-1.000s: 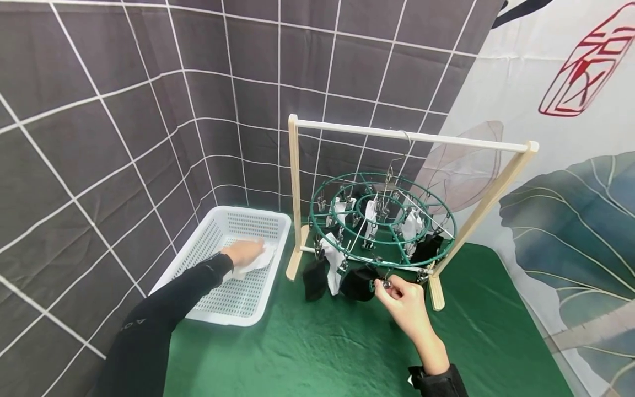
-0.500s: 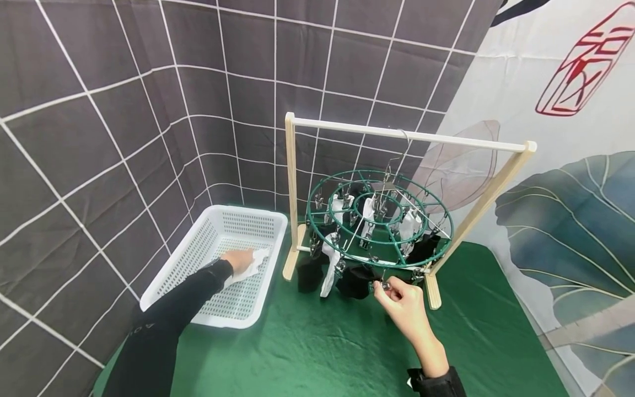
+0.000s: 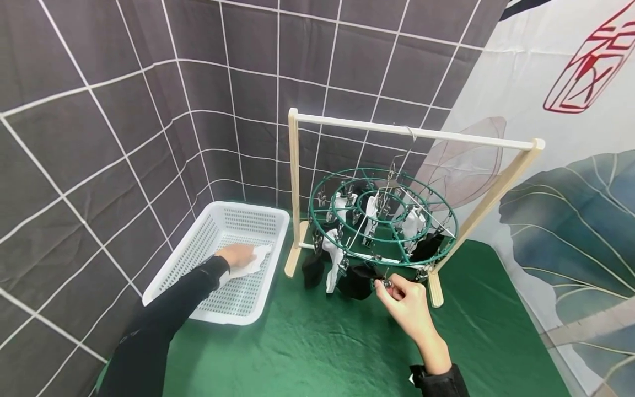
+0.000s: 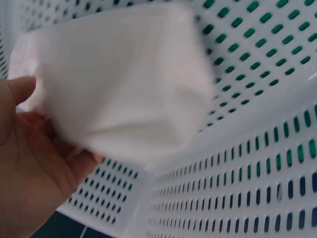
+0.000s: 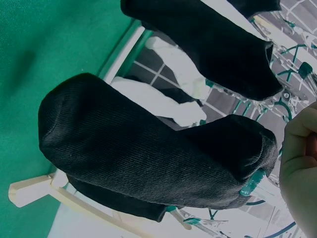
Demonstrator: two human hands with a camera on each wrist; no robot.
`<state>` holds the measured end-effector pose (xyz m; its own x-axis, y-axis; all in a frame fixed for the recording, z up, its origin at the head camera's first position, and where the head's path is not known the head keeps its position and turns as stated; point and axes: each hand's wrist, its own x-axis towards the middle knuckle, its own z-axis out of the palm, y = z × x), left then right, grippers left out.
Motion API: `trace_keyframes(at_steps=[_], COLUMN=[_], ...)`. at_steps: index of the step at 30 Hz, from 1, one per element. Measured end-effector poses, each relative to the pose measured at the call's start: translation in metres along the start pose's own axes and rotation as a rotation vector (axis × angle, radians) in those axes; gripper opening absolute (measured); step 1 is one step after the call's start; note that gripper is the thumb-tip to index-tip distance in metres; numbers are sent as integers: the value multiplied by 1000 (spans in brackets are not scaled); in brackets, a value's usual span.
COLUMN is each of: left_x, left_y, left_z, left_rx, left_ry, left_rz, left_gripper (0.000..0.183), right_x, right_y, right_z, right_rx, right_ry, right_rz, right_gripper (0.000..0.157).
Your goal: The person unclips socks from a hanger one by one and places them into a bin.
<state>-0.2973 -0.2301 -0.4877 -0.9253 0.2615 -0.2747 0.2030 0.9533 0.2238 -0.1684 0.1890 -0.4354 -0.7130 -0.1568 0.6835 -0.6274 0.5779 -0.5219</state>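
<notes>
Inside the white perforated basket (image 3: pixel 223 317), my left hand (image 3: pixel 236 255) holds a white sock (image 4: pixel 124 79) between thumb and fingers. In the left wrist view the sock spreads out from the fingertips, slightly blurred. My right hand (image 3: pixel 410 306) pinches a small metal clip (image 3: pixel 386 284) at the near side of the green round drying hanger (image 3: pixel 399 241). Beside that hand hangs a black sock (image 5: pixel 133 139), with a teal clip tip (image 5: pixel 253 182) at its opening. The right fingertips are mostly cut off in the right wrist view.
The hanger hooks over the white bar (image 3: pixel 352 122) of a wooden-legged rack (image 3: pixel 295 176). Several black and white socks hang from its clips, including a white sock (image 3: pixel 333 264) at the near left. A green cloth (image 3: pixel 317 347) covers the table; a grey gridded curtain (image 3: pixel 248 110) stands behind.
My left hand has drawn slightly left within the basket with the white sock, which now trails to its right. The right hand keeps its pinch on the clip in the same place.
</notes>
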Motion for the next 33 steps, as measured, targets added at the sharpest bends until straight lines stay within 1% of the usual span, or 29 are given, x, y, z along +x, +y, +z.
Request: trace_keyframes(at_steps=[1, 3, 5, 7, 9, 11, 13, 14, 15, 16, 17, 19, 21, 23, 26, 30, 33], left_x=[0, 0, 0, -1, -3, -6, -11, -13, -15, -18, -19, -24, -25, -25, -24, -24, -25], left_y=[1, 8, 19, 37, 59, 83, 109, 121, 132, 143, 153, 170, 183, 192, 201, 206, 207], left_z=[-4, -13, -24, -36, -47, -55, -61, -63, -64, -65, -65, -66, -64, -61, -55, -47, -40], left_rx=[35, 71, 94, 50, -26, -114, -179, -184, -182, -175, -168, -153, -124, -90, -45, -26, -26], left_ry=[39, 159, 328, 498, 696, 891, 1088, 1176, 1238, 1280, 1304, 1309, 1294, 1272, 1239, 1166, 1134], left_rz=[28, 83, 143, 192, 275, 395, 558, 648, 724, 789, 845, 928, 975, 1009, 1024, 996, 967], left_gripper=[29, 25, 25, 27, 26, 22, 18, 17, 17, 17, 18, 20, 22, 24, 23, 26, 30], right_x=[0, 1, 2, 3, 3, 4, 6, 7, 7, 8, 9, 10, 10, 10, 9, 4, -2], right_y=[0, 0, 1, 1, 0, 0, -1, -1, -1, -1, -2, -2, -2, -2, -2, -4, -5], right_z=[0, -1, -1, 0, -1, -2, -2, -3, -3, -3, -3, -3, -2, -1, 1, 1, 1], right_rx=[2, 4, 3, 2, 6, 7, 3, 3, 0, -3, -5, -1, 4, 8, 6, 16, 23], right_ry=[-1, -1, 2, 7, 14, 15, 9, 6, 1, -5, -10, -16, -17, -15, -19, -42, -79], right_rz=[2, 5, 0, -8, -14, -17, -19, -17, -16, -15, -15, -11, -15, -17, -12, 10, 37], right_gripper=[43, 44, 44, 43, 43, 44, 44, 44, 44, 43, 43, 42, 41, 41, 41, 41, 36])
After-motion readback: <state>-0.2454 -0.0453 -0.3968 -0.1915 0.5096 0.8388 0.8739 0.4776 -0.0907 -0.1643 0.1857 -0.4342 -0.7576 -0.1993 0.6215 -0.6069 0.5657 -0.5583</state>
